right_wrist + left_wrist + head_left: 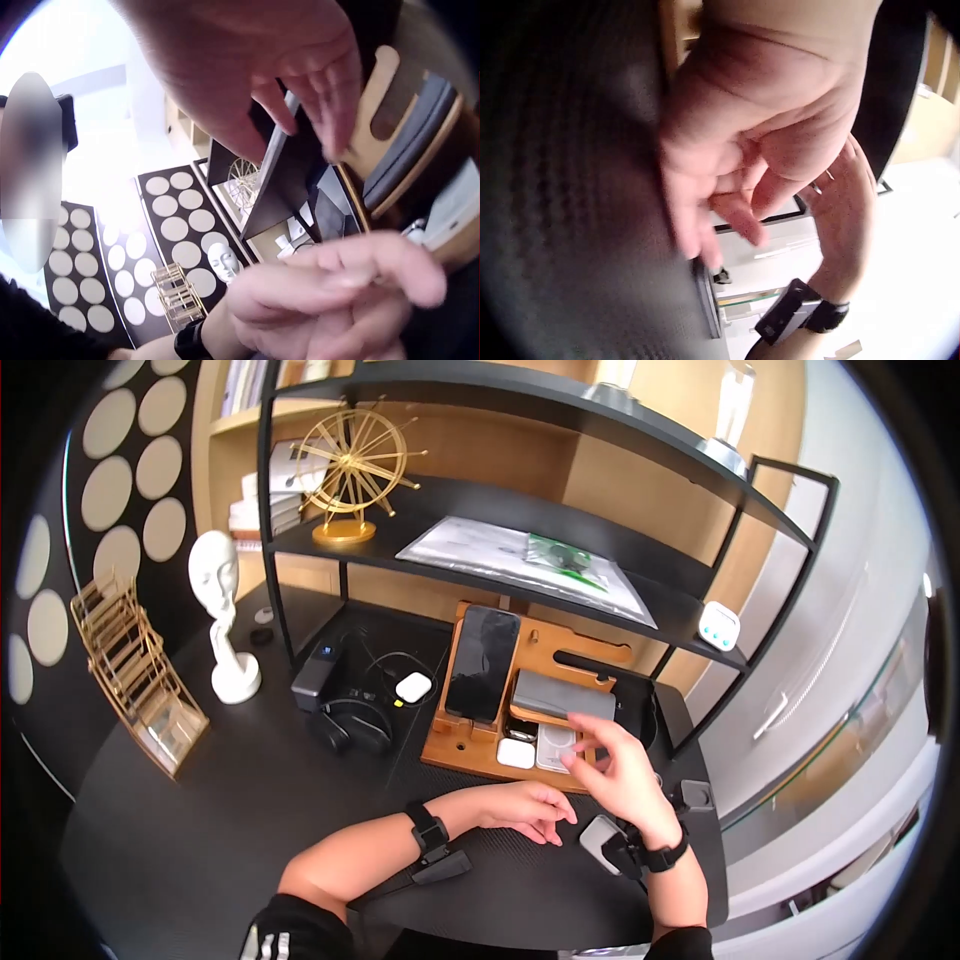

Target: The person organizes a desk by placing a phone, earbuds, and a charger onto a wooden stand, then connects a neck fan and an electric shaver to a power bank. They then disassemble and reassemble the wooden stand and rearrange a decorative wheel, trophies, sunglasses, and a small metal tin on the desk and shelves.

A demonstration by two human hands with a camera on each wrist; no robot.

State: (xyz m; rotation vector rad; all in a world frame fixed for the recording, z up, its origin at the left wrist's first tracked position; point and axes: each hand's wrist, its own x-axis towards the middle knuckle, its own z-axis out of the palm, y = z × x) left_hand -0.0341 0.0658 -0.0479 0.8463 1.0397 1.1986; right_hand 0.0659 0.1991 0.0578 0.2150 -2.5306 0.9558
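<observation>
My left hand (525,810) lies low over the dark desk mat, fingers loosely bent, holding nothing. The left wrist view shows this hand (742,150) beside the textured mat. My right hand (628,778) is raised at the front right corner of a wooden organizer (455,748), thumb and fingers spread, nothing between them. Near its fingertips are a white flat case (555,745) and a grey case (565,696); touching cannot be told. A black phone (483,660) leans upright on the organizer, and a small white case (516,753) sits at its front.
A white-topped device (603,844) lies by the right wrist. Left of the organizer are black headphones (352,725), a white earbud case (413,687) and a dark box (316,672). A black shelf (400,558) spans behind; a white sculpture (235,675) and wooden model (150,700) stand left.
</observation>
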